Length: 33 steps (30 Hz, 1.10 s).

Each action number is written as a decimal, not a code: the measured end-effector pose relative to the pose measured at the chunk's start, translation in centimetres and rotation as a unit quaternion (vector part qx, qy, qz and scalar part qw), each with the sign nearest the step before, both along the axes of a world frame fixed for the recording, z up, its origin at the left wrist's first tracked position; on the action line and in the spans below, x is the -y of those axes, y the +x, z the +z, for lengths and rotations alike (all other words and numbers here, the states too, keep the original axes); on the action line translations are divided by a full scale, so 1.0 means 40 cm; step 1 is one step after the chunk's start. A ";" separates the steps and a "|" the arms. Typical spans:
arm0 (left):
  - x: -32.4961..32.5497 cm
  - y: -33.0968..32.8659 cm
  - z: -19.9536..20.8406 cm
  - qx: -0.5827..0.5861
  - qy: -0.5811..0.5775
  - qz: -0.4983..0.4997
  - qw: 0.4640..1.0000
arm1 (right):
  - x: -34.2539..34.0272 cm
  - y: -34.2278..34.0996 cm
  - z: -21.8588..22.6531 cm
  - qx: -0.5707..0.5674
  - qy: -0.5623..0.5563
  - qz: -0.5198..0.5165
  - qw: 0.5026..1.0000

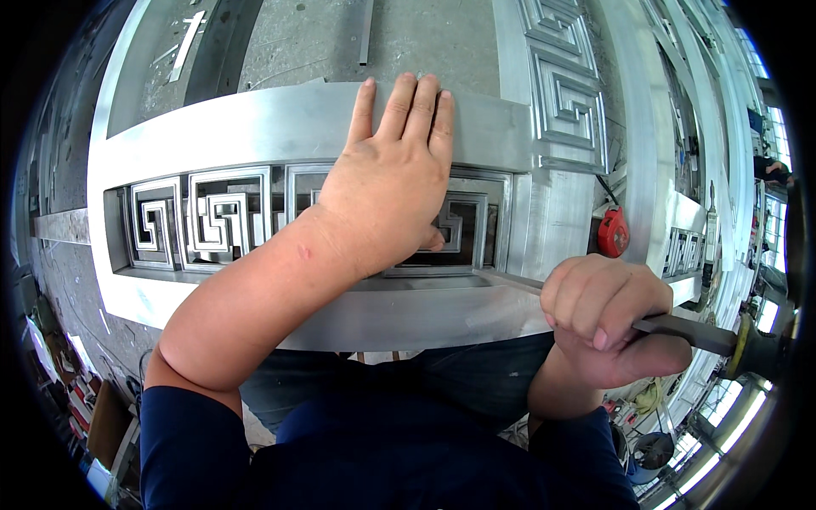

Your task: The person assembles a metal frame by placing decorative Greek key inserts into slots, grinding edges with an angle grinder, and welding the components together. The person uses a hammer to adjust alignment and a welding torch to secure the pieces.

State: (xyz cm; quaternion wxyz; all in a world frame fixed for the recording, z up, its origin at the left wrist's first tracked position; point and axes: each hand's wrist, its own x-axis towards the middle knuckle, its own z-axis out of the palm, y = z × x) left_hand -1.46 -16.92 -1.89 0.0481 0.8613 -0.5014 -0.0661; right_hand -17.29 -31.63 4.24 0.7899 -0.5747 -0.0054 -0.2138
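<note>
My left hand (387,178) lies flat across the upper rail of a silver metal frame (229,127), its fingers stretched out and pointing away from me. Beneath the palm and wrist, a panel of square spiral fretwork (228,223) is partly hidden. At the right, my right hand (608,310) is closed round the middle of a long flat-bladed metal tool (687,331). Its narrow tip touches or nearly touches the lower right corner of the fretwork opening. A dark handle with a yellow band (741,347) is at the tool's other end, near the picture's rim.
A red tape measure (613,232) lies right of the frame. Another spiral fretwork panel (568,93) runs away from me at the upper right. Long metal profiles (701,110) stretch along the right side. Boards and assorted items (106,421) are at the lower left.
</note>
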 end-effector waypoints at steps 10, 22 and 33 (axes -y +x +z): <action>0.001 -0.001 -0.003 0.001 0.000 0.002 1.000 | 0.026 -0.012 0.012 -0.029 -0.032 -0.036 0.998; -0.003 0.000 -0.007 0.001 -0.012 0.003 1.000 | 0.021 -0.015 0.011 -0.022 -0.028 -0.013 0.999; -0.002 0.000 -0.004 0.003 -0.008 0.002 1.000 | 0.035 -0.030 0.028 0.010 -0.032 0.000 0.999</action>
